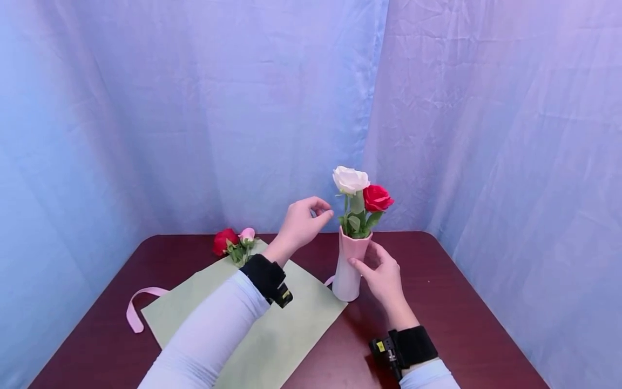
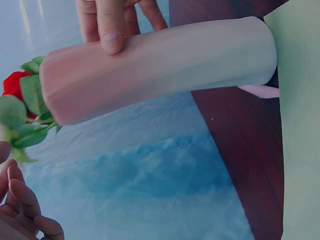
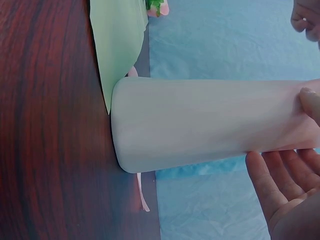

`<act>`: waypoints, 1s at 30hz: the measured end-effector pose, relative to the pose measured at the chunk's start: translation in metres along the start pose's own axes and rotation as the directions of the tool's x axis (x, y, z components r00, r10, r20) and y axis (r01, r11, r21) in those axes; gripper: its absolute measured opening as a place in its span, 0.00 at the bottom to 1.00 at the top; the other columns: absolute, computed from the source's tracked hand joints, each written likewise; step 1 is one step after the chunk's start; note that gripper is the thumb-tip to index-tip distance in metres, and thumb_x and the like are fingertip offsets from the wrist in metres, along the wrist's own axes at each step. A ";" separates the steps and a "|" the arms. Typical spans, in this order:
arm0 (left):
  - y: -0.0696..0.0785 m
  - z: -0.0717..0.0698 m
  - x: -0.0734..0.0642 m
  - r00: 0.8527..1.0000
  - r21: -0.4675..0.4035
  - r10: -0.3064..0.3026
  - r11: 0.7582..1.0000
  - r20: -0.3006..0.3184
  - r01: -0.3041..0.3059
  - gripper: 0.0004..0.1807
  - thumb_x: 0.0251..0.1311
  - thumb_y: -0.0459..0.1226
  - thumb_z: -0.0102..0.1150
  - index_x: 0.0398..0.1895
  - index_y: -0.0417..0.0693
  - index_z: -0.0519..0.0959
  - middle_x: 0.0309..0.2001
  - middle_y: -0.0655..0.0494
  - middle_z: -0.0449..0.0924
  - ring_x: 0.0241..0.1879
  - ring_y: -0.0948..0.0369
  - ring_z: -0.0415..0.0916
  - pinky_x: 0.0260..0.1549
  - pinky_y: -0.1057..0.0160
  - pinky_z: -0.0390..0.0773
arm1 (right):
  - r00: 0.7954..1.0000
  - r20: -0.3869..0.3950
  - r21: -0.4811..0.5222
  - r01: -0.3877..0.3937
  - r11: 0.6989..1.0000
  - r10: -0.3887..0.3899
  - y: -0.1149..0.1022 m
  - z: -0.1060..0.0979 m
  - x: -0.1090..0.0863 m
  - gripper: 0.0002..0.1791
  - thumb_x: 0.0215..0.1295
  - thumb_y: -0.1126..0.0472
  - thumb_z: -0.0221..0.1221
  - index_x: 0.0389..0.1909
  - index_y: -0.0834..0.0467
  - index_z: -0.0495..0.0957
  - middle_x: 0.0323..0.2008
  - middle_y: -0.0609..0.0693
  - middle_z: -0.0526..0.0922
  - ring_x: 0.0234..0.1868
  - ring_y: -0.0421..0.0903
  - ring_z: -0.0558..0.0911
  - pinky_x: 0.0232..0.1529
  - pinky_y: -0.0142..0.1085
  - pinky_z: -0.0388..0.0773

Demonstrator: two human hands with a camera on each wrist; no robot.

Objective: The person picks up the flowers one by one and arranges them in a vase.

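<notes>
A vase (image 1: 346, 275), pink at the top and white below, stands upright on the table. My right hand (image 1: 384, 273) grips its upper part, thumb across the front and fingers on the right side. From its mouth rise a white rose (image 1: 351, 180) and a red rose (image 1: 377, 198) with green leaves. Left of the blooms, my left hand (image 1: 303, 221) is raised with relaxed, loosely bent fingers and nothing in them. In the left wrist view that hand (image 2: 22, 210) is close to the leaves (image 2: 32, 132). The right wrist view shows the thumb (image 3: 311, 102) against the vase's pink part.
A pale green sheet (image 1: 291, 319) covers the table's left and middle, one corner at the vase's base. A red rose (image 1: 225, 241) and a pink rosebud (image 1: 247, 234) lie by its far edge. Pink ribbon (image 1: 133, 310) pokes out at the left. Curtains (image 1: 218, 108) surround the table (image 1: 452, 308).
</notes>
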State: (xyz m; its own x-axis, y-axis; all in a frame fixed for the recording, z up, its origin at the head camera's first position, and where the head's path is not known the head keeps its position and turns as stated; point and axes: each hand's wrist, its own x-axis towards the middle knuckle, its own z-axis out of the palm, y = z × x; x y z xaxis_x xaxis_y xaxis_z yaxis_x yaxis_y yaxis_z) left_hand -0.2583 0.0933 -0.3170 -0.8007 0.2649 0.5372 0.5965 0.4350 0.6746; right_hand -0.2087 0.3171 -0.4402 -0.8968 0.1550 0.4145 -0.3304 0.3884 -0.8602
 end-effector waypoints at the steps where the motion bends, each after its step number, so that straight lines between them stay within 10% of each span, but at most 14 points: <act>1: 0.000 -0.003 0.000 1.000 -0.003 0.010 1.000 -0.006 -0.010 0.07 0.66 0.40 0.66 0.40 0.47 0.85 0.30 0.59 0.80 0.30 0.58 0.76 0.31 0.61 0.75 | 1.000 0.001 0.001 -0.001 1.000 0.001 0.000 0.000 0.001 0.37 0.57 0.47 0.75 0.65 0.55 0.76 0.57 0.54 0.83 0.57 0.51 0.82 0.55 0.50 0.79; 11: -0.007 -0.044 -0.008 0.997 0.021 0.041 0.999 -0.063 -0.040 0.07 0.67 0.42 0.66 0.41 0.49 0.85 0.33 0.59 0.82 0.30 0.57 0.75 0.32 0.59 0.77 | 1.000 -0.002 -0.002 -0.007 1.000 0.007 0.000 0.000 0.000 0.36 0.57 0.48 0.75 0.65 0.57 0.76 0.57 0.56 0.83 0.58 0.52 0.82 0.56 0.49 0.79; 30: -0.048 -0.083 -0.030 0.993 0.140 -0.100 0.984 -0.059 0.108 0.09 0.67 0.45 0.65 0.42 0.51 0.84 0.37 0.57 0.81 0.29 0.57 0.75 0.33 0.57 0.76 | 1.000 0.003 -0.009 -0.017 1.000 0.017 0.000 -0.008 0.001 0.37 0.57 0.46 0.75 0.65 0.57 0.76 0.57 0.56 0.83 0.58 0.52 0.81 0.55 0.50 0.79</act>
State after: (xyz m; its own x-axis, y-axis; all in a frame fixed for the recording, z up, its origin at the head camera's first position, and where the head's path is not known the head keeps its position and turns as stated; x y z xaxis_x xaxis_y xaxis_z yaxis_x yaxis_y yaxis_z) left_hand -0.2584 -0.0073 -0.3231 -0.8519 0.1684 0.4960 0.4931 0.5771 0.6510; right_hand -0.2072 0.3249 -0.4376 -0.9032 0.1592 0.3986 -0.3121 0.3939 -0.8645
